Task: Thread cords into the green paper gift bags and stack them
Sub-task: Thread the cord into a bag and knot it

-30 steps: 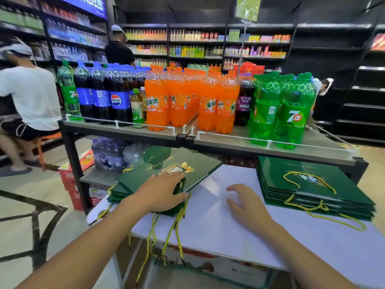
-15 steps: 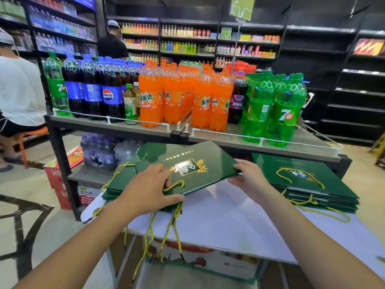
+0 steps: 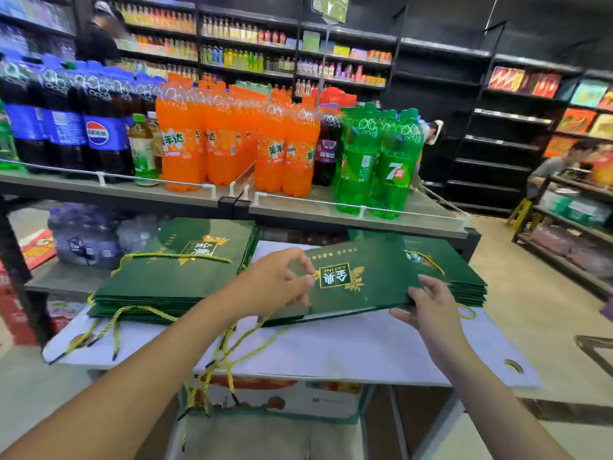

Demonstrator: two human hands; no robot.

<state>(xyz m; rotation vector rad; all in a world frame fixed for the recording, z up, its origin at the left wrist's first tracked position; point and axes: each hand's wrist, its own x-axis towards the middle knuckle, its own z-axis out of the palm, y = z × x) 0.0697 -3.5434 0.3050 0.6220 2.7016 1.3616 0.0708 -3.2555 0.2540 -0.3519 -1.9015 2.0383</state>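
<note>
A flat green paper gift bag (image 3: 368,277) with a gold logo hovers over the white table (image 3: 331,346), partly above the right stack of green bags (image 3: 464,277). My left hand (image 3: 275,283) pinches the bag's left side near the logo, with gold cord at its fingertips. At the bag's near right edge, my right hand (image 3: 428,303) grips it. A second stack of green bags (image 3: 172,277) with gold cords lies at the left. Loose gold cords (image 3: 219,360) dangle over the table's front edge.
A shelf rack (image 3: 331,214) just behind the table carries large soda bottles (image 3: 232,141). A printed carton (image 3: 282,400) sits under the table. Dark store shelves fill the back. A person (image 3: 557,164) sits at the far right, another stands at the far left.
Both hands took the top bag off the left stack and carried it rightward to the right stack. The view has turned to the right.
</note>
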